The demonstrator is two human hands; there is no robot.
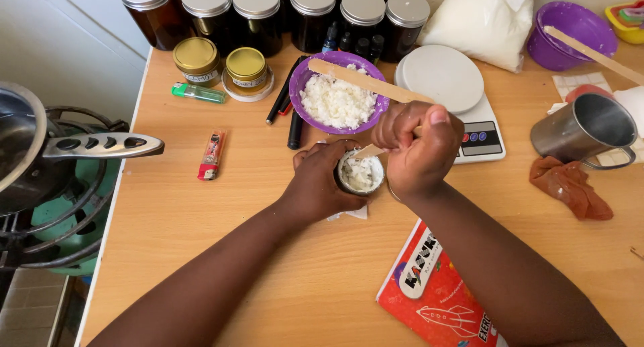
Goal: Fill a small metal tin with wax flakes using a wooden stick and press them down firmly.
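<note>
At the middle of the desk, my left hand wrapped a small tin of white flakes, steadying it. My right hand pinched a wooden stick, seemingly pressing flakes down; gentle, upright strokes suited, with the purple bowl just behind.

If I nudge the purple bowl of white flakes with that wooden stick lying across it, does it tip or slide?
The purple bowl looks like thin plastic, so probably light and likely to slide on the smooth table. The wooden stick overhangs the rim and may roll off. The flakes look loose and could spill.
</note>
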